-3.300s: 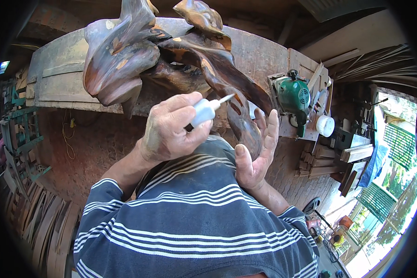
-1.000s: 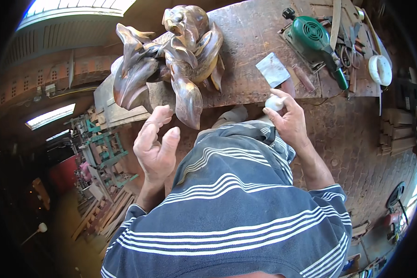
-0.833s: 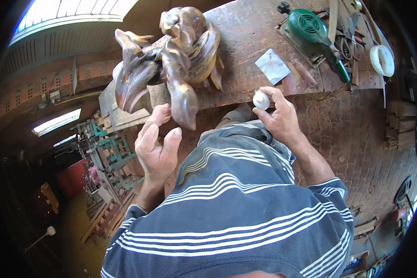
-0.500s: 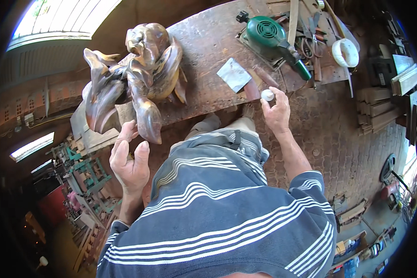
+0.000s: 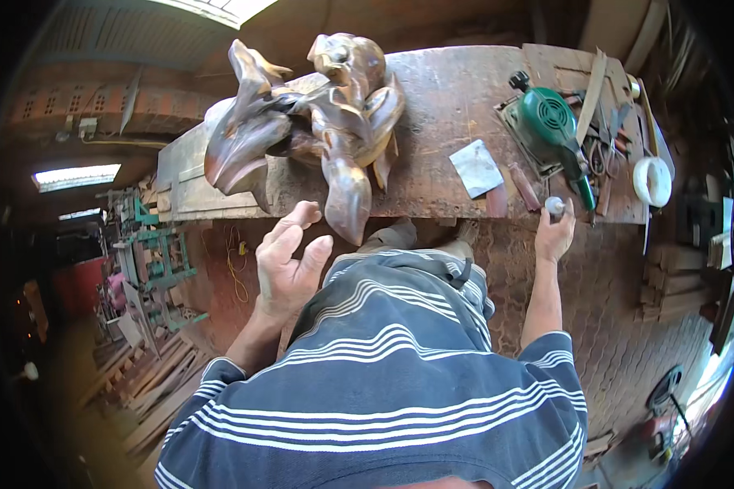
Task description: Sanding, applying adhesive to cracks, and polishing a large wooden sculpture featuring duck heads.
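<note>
My right hand [image 5: 553, 238] grips a small white bottle [image 5: 554, 206] at the front edge of the wooden workbench [image 5: 440, 90]. Just left of the bottle lie a reddish-brown roll [image 5: 523, 187] and a pale folded sheet of what looks like sandpaper [image 5: 476, 169]. My left hand [image 5: 289, 265] is open, its fingers spread and slightly bent, with nothing in it. It hovers in front of the bench, below a glossy brown carved wooden sculpture [image 5: 347, 191] whose pointed lower tip overhangs the edge. The left fingertips look close to the carving; whether they touch it I cannot tell.
A green electric sander [image 5: 546, 114] stands right of the sheet. Beyond it are scissors [image 5: 602, 156], wooden strips and a white tape roll [image 5: 652, 181]. Stacked boards [image 5: 675, 277] sit at the right, green metal racks [image 5: 151, 253] and loose planks [image 5: 151, 383] at the left.
The view has turned, so bench and carving appear further right. My right hand, still holding the bottle, has shifted slightly right along the bench edge. The left hand keeps its open pose.
</note>
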Action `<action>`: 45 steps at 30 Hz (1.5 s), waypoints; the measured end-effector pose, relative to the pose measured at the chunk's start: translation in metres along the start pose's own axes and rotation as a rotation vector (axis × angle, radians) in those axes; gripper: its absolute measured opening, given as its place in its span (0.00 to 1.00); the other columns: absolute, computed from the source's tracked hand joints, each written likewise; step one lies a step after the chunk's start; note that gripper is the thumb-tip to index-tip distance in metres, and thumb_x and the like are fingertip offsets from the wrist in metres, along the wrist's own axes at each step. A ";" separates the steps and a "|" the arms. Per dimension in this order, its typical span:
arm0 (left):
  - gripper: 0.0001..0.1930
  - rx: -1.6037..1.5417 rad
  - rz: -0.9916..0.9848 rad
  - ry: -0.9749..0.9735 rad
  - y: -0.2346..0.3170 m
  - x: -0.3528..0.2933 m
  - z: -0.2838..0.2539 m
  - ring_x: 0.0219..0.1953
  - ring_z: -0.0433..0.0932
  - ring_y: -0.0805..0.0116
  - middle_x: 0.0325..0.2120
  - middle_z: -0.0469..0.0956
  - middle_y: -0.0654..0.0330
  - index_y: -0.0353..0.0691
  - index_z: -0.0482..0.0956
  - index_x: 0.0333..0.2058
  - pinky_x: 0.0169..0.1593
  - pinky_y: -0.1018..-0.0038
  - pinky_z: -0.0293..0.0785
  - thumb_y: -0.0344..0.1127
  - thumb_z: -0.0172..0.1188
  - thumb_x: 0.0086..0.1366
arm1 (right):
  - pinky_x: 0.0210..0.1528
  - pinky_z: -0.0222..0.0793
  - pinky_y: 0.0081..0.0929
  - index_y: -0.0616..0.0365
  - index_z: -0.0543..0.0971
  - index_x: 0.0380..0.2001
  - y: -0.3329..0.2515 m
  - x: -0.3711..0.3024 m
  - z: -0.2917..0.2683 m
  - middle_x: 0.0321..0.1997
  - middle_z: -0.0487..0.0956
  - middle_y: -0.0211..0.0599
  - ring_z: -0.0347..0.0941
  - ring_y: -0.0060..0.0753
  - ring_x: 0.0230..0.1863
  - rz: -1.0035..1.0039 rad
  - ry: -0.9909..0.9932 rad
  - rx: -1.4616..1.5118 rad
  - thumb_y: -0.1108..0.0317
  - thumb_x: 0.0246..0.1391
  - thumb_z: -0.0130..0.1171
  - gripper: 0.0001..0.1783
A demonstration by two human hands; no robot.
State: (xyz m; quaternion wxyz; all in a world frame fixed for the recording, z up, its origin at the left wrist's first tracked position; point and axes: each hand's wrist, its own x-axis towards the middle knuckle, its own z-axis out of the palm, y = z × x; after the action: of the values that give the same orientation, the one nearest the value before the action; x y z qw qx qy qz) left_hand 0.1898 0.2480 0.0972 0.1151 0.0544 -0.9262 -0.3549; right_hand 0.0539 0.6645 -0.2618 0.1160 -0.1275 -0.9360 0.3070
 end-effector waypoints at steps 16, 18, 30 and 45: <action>0.15 0.083 -0.079 -0.093 -0.027 -0.010 0.001 0.50 0.90 0.50 0.46 0.89 0.42 0.24 0.86 0.48 0.57 0.64 0.82 0.28 0.70 0.65 | 0.21 0.74 0.22 0.62 0.84 0.46 -0.142 -0.056 0.052 0.31 0.83 0.33 0.79 0.23 0.22 0.909 -0.485 0.975 0.62 0.68 0.70 0.14; 0.16 0.096 -0.069 -0.090 -0.029 -0.011 0.000 0.48 0.90 0.48 0.45 0.89 0.41 0.24 0.87 0.47 0.55 0.63 0.83 0.30 0.71 0.65 | 0.19 0.70 0.23 0.60 0.83 0.43 -0.148 -0.042 0.065 0.27 0.80 0.29 0.74 0.23 0.19 1.012 -0.437 1.034 0.63 0.68 0.70 0.12; 0.18 0.001 -0.040 -0.087 -0.062 -0.015 0.003 0.47 0.88 0.45 0.46 0.87 0.40 0.23 0.85 0.44 0.53 0.60 0.84 0.35 0.76 0.65 | 0.26 0.76 0.32 0.56 0.81 0.43 -0.155 -0.051 0.082 0.31 0.82 0.30 0.76 0.29 0.23 1.143 -0.476 0.881 0.53 0.68 0.70 0.17; 0.16 -0.093 -0.059 0.032 -0.104 -0.008 -0.020 0.44 0.88 0.47 0.44 0.87 0.40 0.24 0.84 0.42 0.50 0.61 0.84 0.32 0.75 0.63 | 0.31 0.80 0.35 0.69 0.83 0.48 -0.207 -0.027 0.069 0.44 0.86 0.37 0.84 0.33 0.40 0.523 -0.446 0.459 0.74 0.61 0.67 0.14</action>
State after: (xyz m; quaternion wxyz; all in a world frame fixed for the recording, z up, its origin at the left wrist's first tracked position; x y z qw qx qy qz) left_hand 0.2048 0.1595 0.0404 0.1219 0.0818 -0.9048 -0.3996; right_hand 0.0245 0.4573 -0.1944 -0.1463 -0.2619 -0.7815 0.5470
